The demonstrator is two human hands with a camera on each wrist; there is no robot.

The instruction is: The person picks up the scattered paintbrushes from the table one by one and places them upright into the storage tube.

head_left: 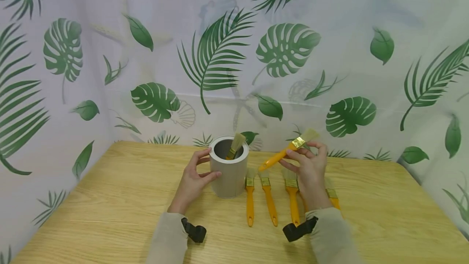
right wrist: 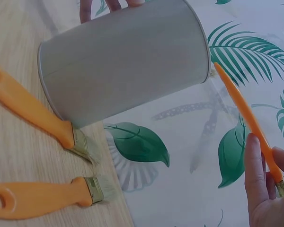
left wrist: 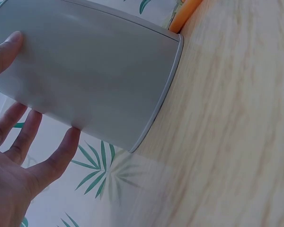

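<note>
A grey can [head_left: 229, 182] with a white rim stands upright on the wooden table. My left hand [head_left: 192, 182] steadies it from the left, thumb across the front and fingertips along the side, as the left wrist view also shows. One paintbrush [head_left: 237, 143] leans inside the can, pale bristles up past the rim. To the right of the can, my right hand [head_left: 310, 174] pinches another paintbrush [head_left: 280, 157] in the air near its metal band. That brush's orange handle [right wrist: 244, 106] slants down toward the can, with its bristles pointing up and right.
Several orange-handled paintbrushes lie in a row right of the can, among them a narrow brush [head_left: 250, 207], a second brush [head_left: 270, 205] and a wider brush [head_left: 293, 203]. Another brush [head_left: 333, 199] is partly covered by my right wrist. A leaf-patterned curtain [head_left: 227, 105] hangs behind the table [head_left: 121, 199].
</note>
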